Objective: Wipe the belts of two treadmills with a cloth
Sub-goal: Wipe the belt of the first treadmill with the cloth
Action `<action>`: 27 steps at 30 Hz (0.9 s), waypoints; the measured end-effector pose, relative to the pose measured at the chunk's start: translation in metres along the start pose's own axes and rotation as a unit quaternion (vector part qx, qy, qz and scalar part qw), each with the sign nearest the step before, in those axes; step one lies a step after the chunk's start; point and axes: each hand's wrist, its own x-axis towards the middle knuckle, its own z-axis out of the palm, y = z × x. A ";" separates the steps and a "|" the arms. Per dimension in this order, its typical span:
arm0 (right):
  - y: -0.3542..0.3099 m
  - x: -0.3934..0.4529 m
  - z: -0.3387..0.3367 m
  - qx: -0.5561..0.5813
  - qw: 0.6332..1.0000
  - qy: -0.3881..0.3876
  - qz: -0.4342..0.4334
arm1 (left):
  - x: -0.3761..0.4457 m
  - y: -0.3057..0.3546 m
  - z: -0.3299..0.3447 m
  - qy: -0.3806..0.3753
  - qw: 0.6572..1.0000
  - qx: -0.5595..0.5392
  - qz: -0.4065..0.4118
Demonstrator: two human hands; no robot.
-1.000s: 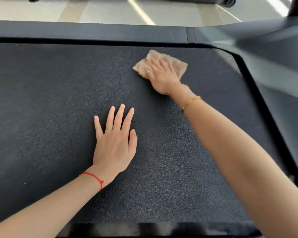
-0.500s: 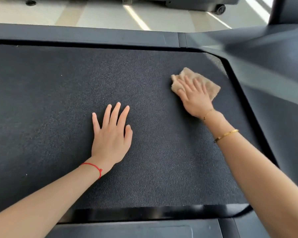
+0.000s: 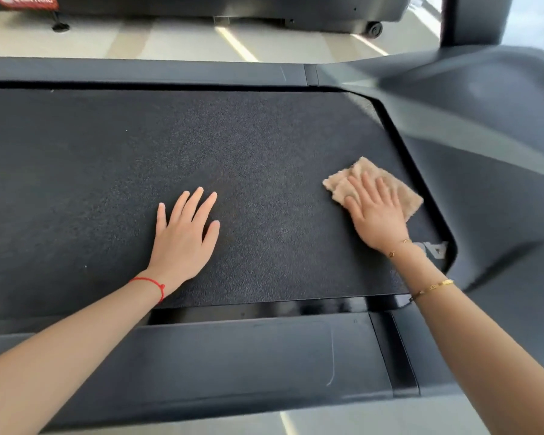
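- Belt [image 3: 264,146]: dark, grainy treadmill surface, fills most of the head view, running left to right across the frame.
- Cloth [image 3: 399,191]: tan, fuzzy, folded, lying flat on the belt near its right edge, just beside the dark side rail [image 3: 415,158] on that side.
- Right hand [image 3: 374,211]: palm down on the cloth, fingers straight and slightly spread, pressing it to the belt. No curl round the fabric; cloth edges stick out past the fingertips on the far side and to the right.
- Left hand [image 3: 182,233]: flat on bare belt, fingers extended and lightly spread, thumb out to the side. Holds nothing. Well apart from the cloth, roughly mid-belt.
- Left wrist has a red string bracelet [image 3: 153,284]; right wrist has thin gold bracelets [image 3: 434,287].
- Near edge: belt ends at a glossy black gap, then a matte dark foot rail [image 3: 233,356] that both forearms cross.
- Far edge: another dark foot rail [image 3: 139,72], then pale floor [image 3: 170,39] with light streaks.
- Right side: moulded grey motor cover [image 3: 484,120] curving round the belt corner, with an upright post [image 3: 471,17] at top right.
- Partial white lettering on the belt by the right wrist, unreadable.
- Second treadmill [image 3: 233,7]: base visible across the top of the frame, small wheel at its right end, red label at the top left.
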 end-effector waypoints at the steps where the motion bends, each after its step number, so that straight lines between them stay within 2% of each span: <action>1: 0.001 -0.003 -0.001 0.000 1.000 -0.003 0.025 | -0.009 -0.005 -0.002 0.003 1.000 0.000 -0.005; 4: -0.019 -0.024 0.000 0.014 0.999 -0.018 0.026 | -0.028 -0.012 -0.006 0.012 1.000 -0.001 -0.022; 9: -0.081 -0.091 0.015 -0.018 0.984 -0.051 -0.169 | -0.035 -0.005 -0.008 0.041 0.998 -0.016 -0.035; 11: -0.091 -0.107 0.018 0.006 0.976 -0.067 -0.205 | -0.035 -0.005 -0.008 0.048 0.998 -0.022 -0.032; 14: -0.072 -0.105 0.014 0.015 0.979 -0.060 -0.193 | -0.036 -0.008 -0.006 0.052 0.998 -0.018 -0.033; 19: -0.016 -0.082 0.003 0.013 1.000 -0.011 0.001 | -0.035 -0.010 -0.004 0.058 0.998 -0.016 -0.032; 21: -0.016 -0.080 0.002 0.025 0.999 -0.016 0.036 | -0.035 -0.010 -0.004 0.059 0.998 -0.016 -0.034; 24: -0.039 -0.091 0.005 0.021 0.999 -0.026 -0.016 | -0.034 -0.009 -0.002 0.062 0.997 -0.018 -0.035; 27: -0.073 -0.115 0.014 0.013 0.988 -0.048 -0.147 | -0.033 -0.009 -0.001 0.063 0.997 -0.019 -0.035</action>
